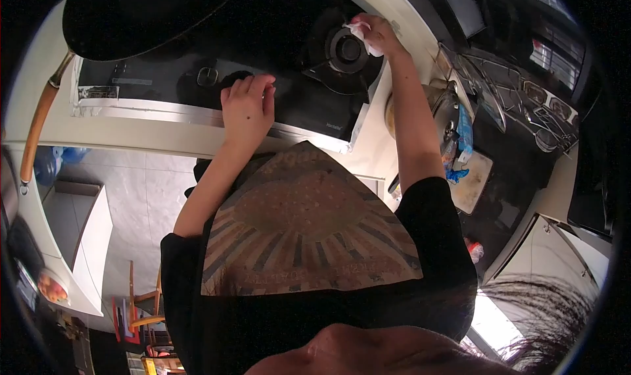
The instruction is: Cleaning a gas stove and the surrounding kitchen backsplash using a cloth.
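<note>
My right hand (382, 36) grips a crumpled white tissue or thin cloth (363, 32) at the rim of the gas burner (349, 48). The burner sits at the right end of a black glass cooktop (291, 106). Over the cooktop's front part is my left hand (248, 101), its fingers bent and the thumb close to them. A dark round shape lies just behind those fingers, partly hidden. To their left is a control knob (207, 76). Whether my left hand touches or holds anything cannot be made out.
A large dark wok (148, 17) covers the cooktop's left side, its wooden handle (42, 123) sticking out toward me. Right of my right forearm stand a lidded metal pot (445, 106), a blue packet (465, 131), a cutting board (472, 182) and a wire rack (498, 74).
</note>
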The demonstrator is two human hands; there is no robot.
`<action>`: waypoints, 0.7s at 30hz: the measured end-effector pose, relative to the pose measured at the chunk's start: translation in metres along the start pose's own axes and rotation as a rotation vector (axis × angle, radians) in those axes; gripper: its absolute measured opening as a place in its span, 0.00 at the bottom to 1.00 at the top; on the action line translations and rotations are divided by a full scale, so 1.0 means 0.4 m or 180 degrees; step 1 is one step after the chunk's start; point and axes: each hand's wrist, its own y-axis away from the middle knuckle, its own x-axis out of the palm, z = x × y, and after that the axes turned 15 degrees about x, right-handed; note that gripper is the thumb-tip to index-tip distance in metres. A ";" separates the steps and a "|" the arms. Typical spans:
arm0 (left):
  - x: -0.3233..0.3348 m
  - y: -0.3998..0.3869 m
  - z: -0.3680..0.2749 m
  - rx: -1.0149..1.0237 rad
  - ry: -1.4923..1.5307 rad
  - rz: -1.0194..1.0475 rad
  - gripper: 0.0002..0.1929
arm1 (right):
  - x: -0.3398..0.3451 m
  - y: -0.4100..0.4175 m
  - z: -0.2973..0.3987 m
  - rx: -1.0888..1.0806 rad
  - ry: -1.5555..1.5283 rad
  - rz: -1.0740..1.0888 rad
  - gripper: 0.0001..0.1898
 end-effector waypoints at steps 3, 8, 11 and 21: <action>0.000 0.001 0.002 -0.0109 0.0009 0.0129 0.08 | 0.000 0.002 0.001 -0.0076 -0.0086 0.0027 0.13; 0.007 -0.004 0.001 -0.0066 0.0101 0.0061 0.09 | 0.011 0.010 -0.005 -0.0005 0.0062 -0.0162 0.11; 0.008 -0.004 -0.009 -0.0060 0.0028 0.0160 0.09 | 0.027 0.003 -0.006 0.0052 0.0079 -0.0254 0.11; 0.020 -0.002 -0.024 0.0178 0.0006 0.0134 0.09 | 0.017 0.071 -0.041 0.0020 0.0067 -0.1275 0.11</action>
